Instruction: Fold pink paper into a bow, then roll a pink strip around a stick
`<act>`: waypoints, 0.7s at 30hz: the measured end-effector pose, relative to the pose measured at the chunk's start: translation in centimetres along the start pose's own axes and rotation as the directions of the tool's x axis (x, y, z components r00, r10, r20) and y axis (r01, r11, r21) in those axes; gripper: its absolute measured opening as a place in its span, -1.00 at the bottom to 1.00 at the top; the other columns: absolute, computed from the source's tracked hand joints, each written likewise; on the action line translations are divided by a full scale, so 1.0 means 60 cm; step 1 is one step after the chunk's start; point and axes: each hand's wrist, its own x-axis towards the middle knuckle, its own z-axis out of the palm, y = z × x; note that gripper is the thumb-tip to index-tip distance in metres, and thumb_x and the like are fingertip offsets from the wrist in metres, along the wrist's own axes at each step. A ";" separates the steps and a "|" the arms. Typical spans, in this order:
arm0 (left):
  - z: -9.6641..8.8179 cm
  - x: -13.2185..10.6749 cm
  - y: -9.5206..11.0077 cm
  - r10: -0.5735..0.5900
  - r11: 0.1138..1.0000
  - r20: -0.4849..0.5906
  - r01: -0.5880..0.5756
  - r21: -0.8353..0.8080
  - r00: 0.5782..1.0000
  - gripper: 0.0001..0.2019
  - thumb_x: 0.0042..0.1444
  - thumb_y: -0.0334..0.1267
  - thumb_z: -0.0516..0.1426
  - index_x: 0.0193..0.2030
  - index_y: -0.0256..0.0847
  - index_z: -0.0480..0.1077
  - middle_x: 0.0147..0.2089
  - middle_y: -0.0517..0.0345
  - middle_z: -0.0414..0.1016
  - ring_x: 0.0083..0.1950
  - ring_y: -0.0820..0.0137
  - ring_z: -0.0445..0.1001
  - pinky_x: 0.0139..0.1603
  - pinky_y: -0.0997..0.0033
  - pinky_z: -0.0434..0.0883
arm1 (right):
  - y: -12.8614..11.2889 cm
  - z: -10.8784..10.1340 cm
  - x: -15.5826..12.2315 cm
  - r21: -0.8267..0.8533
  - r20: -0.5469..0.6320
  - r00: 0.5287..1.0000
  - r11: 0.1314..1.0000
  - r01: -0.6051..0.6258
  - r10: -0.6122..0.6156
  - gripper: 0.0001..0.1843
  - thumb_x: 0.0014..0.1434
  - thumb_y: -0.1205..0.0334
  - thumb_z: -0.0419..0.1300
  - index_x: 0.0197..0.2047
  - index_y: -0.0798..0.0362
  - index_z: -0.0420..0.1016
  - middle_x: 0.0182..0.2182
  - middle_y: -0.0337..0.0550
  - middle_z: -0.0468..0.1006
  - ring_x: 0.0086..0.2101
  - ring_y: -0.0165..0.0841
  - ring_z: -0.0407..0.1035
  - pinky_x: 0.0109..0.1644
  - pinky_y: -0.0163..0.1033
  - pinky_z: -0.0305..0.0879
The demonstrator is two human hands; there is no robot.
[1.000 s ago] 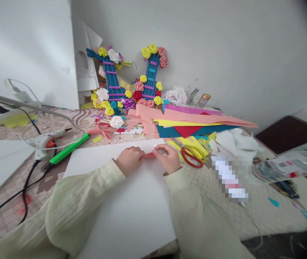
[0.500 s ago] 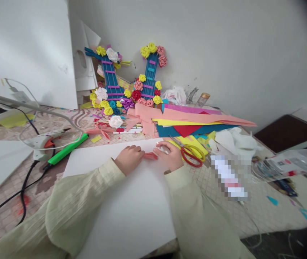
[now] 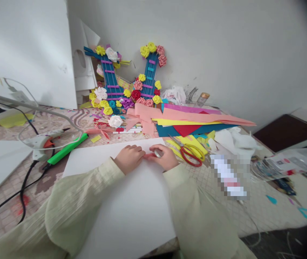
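Observation:
My left hand (image 3: 129, 158) and my right hand (image 3: 164, 159) meet over the far end of a white sheet (image 3: 121, 201) on the table. Both are closed on a small pink paper piece (image 3: 149, 155), pinched between their fingertips; only a sliver of it shows. Pale green sleeves cover both forearms. Red-and-yellow scissors (image 3: 191, 153) lie just right of my right hand.
A stack of coloured paper sheets (image 3: 193, 122) lies behind the hands. Two blue ladder-like pieces with paper roses (image 3: 131, 82) lean on the wall. A glue gun (image 3: 41, 144), a green tool (image 3: 67, 148) and black cables (image 3: 21, 190) are at left.
My right hand has slid left toward my left hand, so less of the pink paper shows between them. The view has shifted slightly.

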 end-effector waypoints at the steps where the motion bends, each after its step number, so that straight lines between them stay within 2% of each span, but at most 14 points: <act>1: 0.000 0.000 0.000 0.001 1.000 0.000 -0.001 -0.004 1.000 -0.78 0.08 -0.38 -0.08 -0.25 -0.23 0.37 -0.27 0.04 0.40 -0.21 0.30 0.36 -0.23 0.33 0.28 | 0.001 0.001 0.000 0.001 0.005 1.000 1.000 0.005 -0.005 -0.74 -0.23 0.19 0.27 -0.36 0.03 0.45 -0.37 -0.16 0.51 -0.30 -0.33 0.36 -0.16 -0.23 0.24; 12: 0.004 0.000 -0.005 -0.021 0.996 -0.004 0.021 -0.083 1.000 -0.78 0.07 -0.35 -0.09 -0.29 -0.22 0.37 -0.28 0.06 0.40 -0.24 0.33 0.37 -0.27 0.38 0.28 | 0.007 0.007 -0.003 -0.019 0.045 0.999 1.000 0.015 -0.014 -0.81 -0.17 0.22 0.21 -0.39 0.02 0.45 -0.49 -0.22 0.49 -0.42 -0.38 0.34 -0.30 -0.28 0.25; 21: -0.008 0.000 -0.032 -0.027 0.967 0.068 0.043 -0.251 0.997 -0.79 -0.01 -0.29 -0.01 -0.29 -0.22 0.41 -0.30 0.09 0.45 -0.29 0.38 0.40 -0.29 0.48 0.27 | 0.016 0.010 -0.002 0.007 0.047 0.999 1.000 -0.004 0.004 -0.85 -0.15 0.27 0.18 -0.40 0.02 0.46 -0.50 -0.22 0.48 -0.43 -0.39 0.34 -0.32 -0.29 0.25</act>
